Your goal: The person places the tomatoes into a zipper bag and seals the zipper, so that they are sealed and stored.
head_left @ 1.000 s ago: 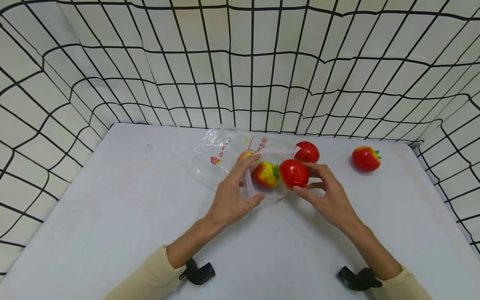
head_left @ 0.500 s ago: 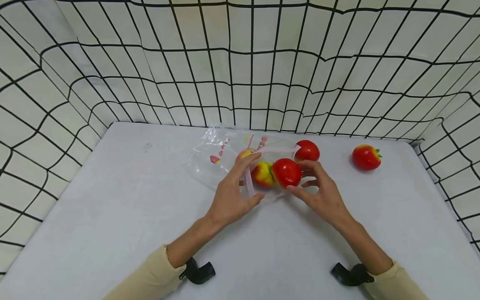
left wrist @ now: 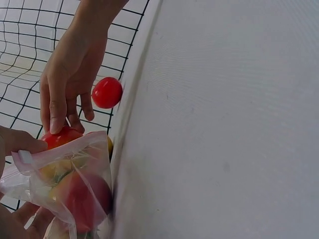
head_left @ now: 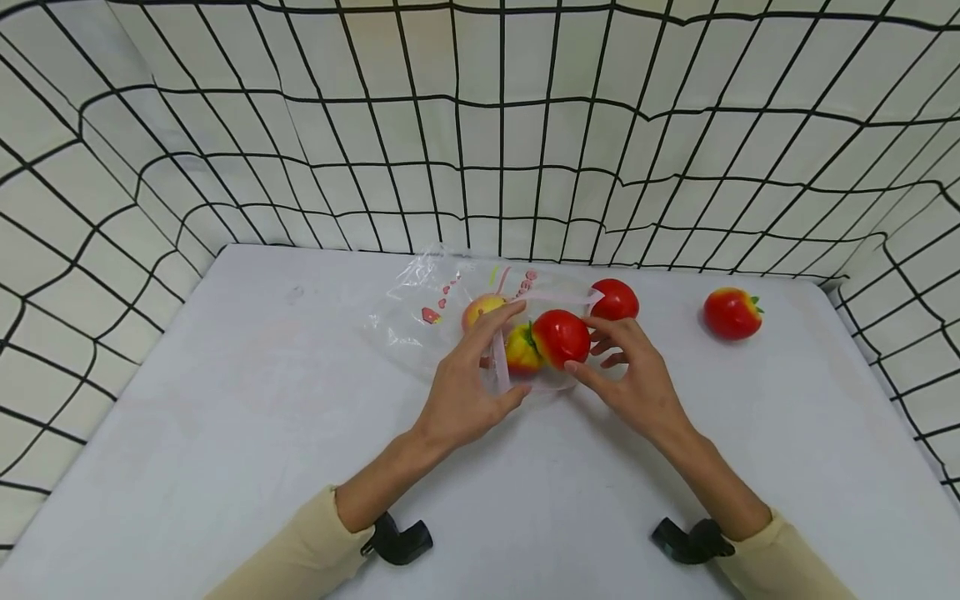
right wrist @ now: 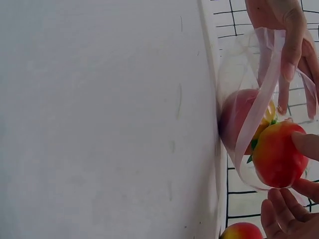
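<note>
My right hand [head_left: 637, 383] pinches a glossy red, tomato-like fruit [head_left: 561, 337] between thumb and fingers, at the mouth of a clear plastic zip bag [head_left: 405, 333]. Yellow shading and a green leafy top show on this fruit [right wrist: 279, 154] in the right wrist view. My left hand [head_left: 461, 396] has its thumb and fingers spread at the pale zip edge, spreading the bag's mouth. Inside the bag lie a yellow-and-red fruit [head_left: 522, 350] beside the held one and another yellowish fruit [head_left: 480, 310] deeper in, partly behind my left fingers.
Behind my right hand a red fruit [head_left: 615, 300] sits near the bag's corner. Another red fruit [head_left: 732, 315] with green leaves lies farther right on the white table [head_left: 225, 400]. Black netting [head_left: 502, 104] rises along the table's back and sides.
My right hand has moved left with the red fruit, bringing it into the bag's mouth. The yellowish fruit deeper in has shifted left. My left hand has barely moved.
</note>
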`<control>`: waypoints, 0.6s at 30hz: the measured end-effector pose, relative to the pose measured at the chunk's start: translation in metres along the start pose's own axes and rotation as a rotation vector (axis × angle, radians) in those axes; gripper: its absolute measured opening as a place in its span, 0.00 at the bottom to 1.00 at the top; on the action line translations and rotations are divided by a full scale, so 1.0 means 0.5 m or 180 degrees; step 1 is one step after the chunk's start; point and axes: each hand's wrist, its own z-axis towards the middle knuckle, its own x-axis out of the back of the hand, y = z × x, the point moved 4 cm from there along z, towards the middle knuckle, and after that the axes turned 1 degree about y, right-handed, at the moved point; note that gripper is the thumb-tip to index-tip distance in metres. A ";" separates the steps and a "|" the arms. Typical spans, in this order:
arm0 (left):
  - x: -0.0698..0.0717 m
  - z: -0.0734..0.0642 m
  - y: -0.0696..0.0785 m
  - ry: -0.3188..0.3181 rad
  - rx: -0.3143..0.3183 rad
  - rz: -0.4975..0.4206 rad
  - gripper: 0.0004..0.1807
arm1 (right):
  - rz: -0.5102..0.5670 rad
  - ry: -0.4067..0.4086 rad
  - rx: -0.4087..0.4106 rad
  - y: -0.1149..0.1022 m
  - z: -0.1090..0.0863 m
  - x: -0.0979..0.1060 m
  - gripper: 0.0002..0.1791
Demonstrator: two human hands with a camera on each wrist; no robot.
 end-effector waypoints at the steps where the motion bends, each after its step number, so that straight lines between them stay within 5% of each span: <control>1: 0.000 0.001 0.001 -0.0003 -0.0006 -0.0005 0.51 | 0.0000 0.0004 0.0015 -0.002 0.001 -0.001 0.41; 18: 0.003 0.012 0.004 0.0031 -0.0102 -0.0150 0.53 | 0.0044 0.0105 0.0171 -0.028 0.013 -0.022 0.38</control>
